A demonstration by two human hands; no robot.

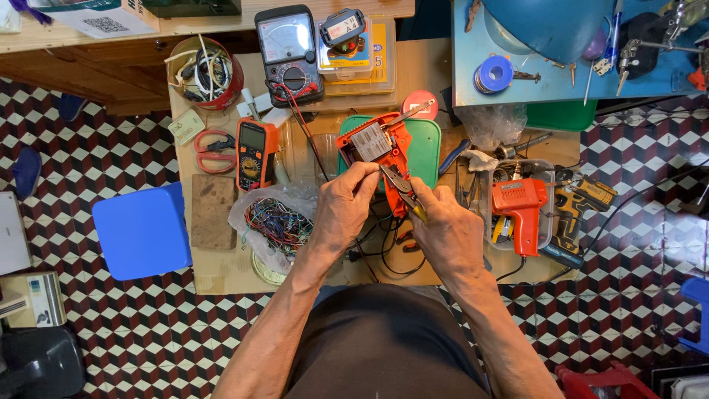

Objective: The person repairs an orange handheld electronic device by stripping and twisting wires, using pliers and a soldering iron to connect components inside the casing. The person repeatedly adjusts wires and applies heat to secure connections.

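An opened orange soldering gun [375,145] lies in the middle of the small wooden table [221,273], partly over a green lid [427,151]. My left hand [343,210] grips its lower body from the left. Black pliers with a yellow-tipped handle [405,191] are held in my right hand [445,233], and their jaws point up-left into the gun's handle area. Black cables run under both hands.
An orange multimeter [255,154], red scissors [215,151], a bag of coloured wires [277,222], a second orange soldering gun [521,208], a yellow drill [580,207] and a red bowl of cables [205,74] crowd the table. A blue stool [142,230] stands left.
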